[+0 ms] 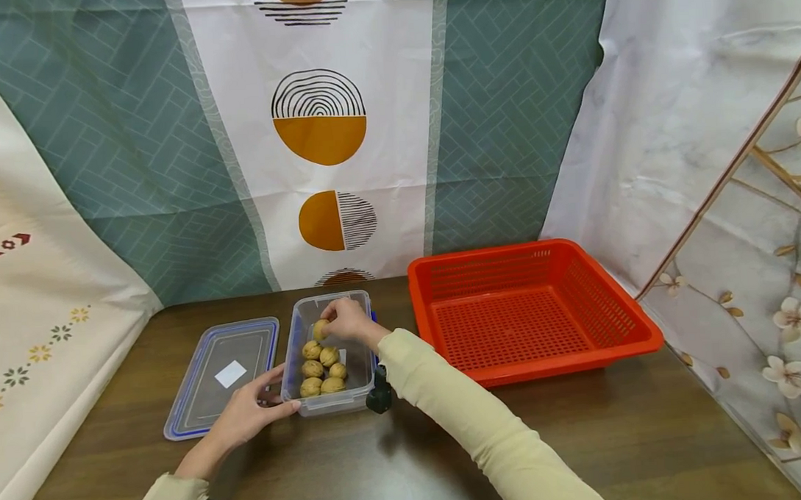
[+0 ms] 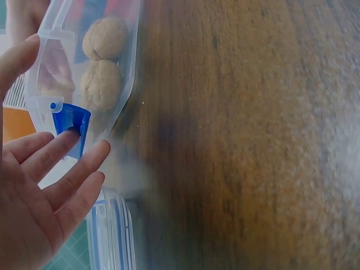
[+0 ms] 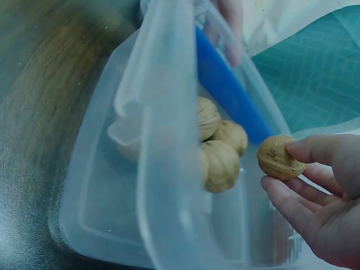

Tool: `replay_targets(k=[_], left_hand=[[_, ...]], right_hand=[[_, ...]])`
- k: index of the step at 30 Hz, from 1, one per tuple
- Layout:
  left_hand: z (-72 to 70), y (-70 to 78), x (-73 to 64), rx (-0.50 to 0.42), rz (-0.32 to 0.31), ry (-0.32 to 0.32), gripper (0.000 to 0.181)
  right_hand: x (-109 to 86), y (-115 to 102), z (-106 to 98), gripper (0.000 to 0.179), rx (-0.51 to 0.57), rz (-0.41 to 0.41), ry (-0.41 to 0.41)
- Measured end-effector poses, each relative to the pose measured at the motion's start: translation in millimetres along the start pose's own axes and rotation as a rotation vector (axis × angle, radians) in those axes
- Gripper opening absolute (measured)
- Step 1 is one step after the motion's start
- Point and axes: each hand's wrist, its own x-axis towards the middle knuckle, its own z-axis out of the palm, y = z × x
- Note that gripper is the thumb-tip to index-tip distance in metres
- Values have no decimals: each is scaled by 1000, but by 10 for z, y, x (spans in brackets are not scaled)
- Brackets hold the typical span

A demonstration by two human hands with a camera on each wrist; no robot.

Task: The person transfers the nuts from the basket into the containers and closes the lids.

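Round tan walnut [image 1: 320, 330] pinched in my right hand [image 1: 348, 319] over the clear rectangular plastic box [image 1: 340, 405]. Probably light, hard-shelled, so grab its sides. Left hand [image 1: 249, 413] touches the box, fingers loose.

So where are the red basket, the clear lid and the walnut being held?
Red basket [image 1: 512, 327]: head view, bare mesh floor.
Clear lid [image 1: 235, 347]: head view, flat panel.
Held walnut [image 3: 277, 161]: right wrist view, middle of its shell.

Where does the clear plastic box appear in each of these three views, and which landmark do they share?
Head: the clear plastic box is left of centre, in the lower half.
Left wrist: upper left, partly cropped.
Right wrist: large, across the middle.
Shared landmark: walnuts inside it.
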Motion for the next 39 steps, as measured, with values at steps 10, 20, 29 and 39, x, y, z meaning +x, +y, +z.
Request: replay_targets(k=[10,20,29,39], left_hand=[[41,-2,17,-11,12,10,75],[66,8,36,-6,12,8,75],[61,12,51,-5,12,-5,76],[3,-7,20,34,20,16,76]], right_hand=[[832,904,671,23,-120,-51,158],[627,775,569,23,-54,36,84],[251,437,313,33,-34,14,132],[-206,-186,-55,38,34,3,117]])
